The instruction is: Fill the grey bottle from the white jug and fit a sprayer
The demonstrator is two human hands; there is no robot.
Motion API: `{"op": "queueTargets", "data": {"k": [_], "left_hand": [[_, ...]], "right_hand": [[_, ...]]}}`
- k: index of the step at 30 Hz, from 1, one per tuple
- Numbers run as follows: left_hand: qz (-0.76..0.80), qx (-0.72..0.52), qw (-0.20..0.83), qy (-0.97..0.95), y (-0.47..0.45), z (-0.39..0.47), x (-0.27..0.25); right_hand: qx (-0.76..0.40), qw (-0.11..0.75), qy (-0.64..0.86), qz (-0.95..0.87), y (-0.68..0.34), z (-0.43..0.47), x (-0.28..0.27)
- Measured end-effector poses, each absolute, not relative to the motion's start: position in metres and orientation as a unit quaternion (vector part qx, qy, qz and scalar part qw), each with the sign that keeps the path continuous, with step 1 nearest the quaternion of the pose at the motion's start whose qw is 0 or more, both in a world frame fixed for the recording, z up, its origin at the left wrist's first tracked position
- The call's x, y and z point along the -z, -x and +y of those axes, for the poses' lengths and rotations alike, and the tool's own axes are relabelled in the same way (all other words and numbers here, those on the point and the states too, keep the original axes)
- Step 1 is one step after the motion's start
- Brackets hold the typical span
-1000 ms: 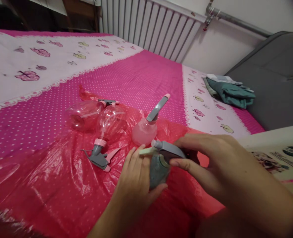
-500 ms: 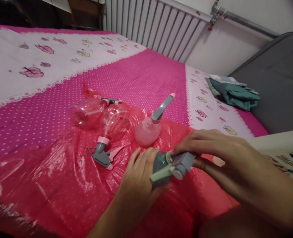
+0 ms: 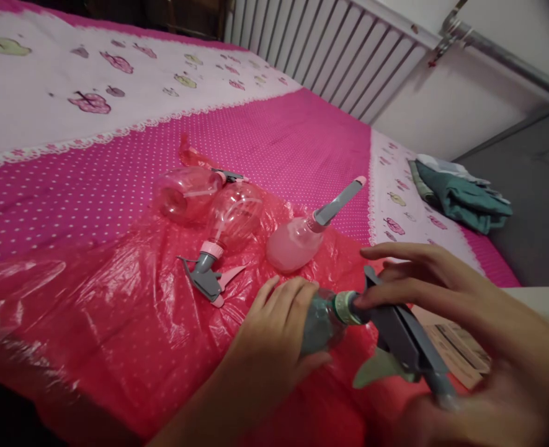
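Note:
My left hand (image 3: 278, 329) is wrapped round the body of a green spray bottle (image 3: 323, 323), which lies tilted with its neck toward the right. On the bottle's grey spray head (image 3: 402, 335), with its pale green trigger (image 3: 381, 367), my right hand (image 3: 460, 310) has its fingers closed near the collar. Beyond my left hand, a frosted pink spray bottle (image 3: 295, 242) leans with its grey nozzle up. To its left, a clear pink spray bottle (image 3: 237, 214) lies with its head toward me, and another clear pink spray bottle (image 3: 188, 192) lies behind it.
Red plastic sheeting (image 3: 129, 323) lies under the bottles on a pink and white bedspread (image 3: 274, 133). Folded green cloth (image 3: 464, 192) sits by the grey headboard (image 3: 535, 205). A radiator (image 3: 311, 53) lines the wall, and a box (image 3: 455, 351) is partly hidden behind my right hand.
The green bottle's spray head has turned, so its trigger now points down and left and its nozzle toward me. My right hand has shifted its grip, and the camera view has tilted.

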State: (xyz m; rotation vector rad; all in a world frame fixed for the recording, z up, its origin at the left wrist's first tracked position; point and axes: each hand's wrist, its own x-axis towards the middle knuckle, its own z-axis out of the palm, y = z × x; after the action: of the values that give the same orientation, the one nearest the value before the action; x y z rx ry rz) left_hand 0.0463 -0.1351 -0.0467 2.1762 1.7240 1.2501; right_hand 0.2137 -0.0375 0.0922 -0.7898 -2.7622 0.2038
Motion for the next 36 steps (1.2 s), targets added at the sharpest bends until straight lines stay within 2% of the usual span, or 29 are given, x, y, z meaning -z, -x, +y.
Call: {"op": "queueTargets", "data": {"k": [6,12,23,32,36], "left_hand": [[0.567,-0.422,0.078,-0.703,-0.046,-0.134,0.049],[0.556,-0.429,0.078,-0.708,-0.045,-0.133,0.046],[0.552,-0.424,0.092,-0.712,-0.046,-0.134,0.045],[0.554,-0.414,0.110,-0.714,-0.045,-0.134,0.043],[0.562,-0.399,0.124,-0.714,-0.048,-0.136,0.043]], "right_hand": [[-0.069,0.136,0.288,-0.945,-0.211,-0.043,-0.101],[-0.089,0.082,0.264,-0.957,-0.251,-0.040,-0.105],[-0.103,0.142,0.249,-0.953,-0.247,-0.034,-0.099],[-0.093,0.104,0.244,-0.960,-0.243,-0.031,-0.109],[-0.051,0.114,0.233,-0.964,-0.238,-0.029,-0.109]]}}
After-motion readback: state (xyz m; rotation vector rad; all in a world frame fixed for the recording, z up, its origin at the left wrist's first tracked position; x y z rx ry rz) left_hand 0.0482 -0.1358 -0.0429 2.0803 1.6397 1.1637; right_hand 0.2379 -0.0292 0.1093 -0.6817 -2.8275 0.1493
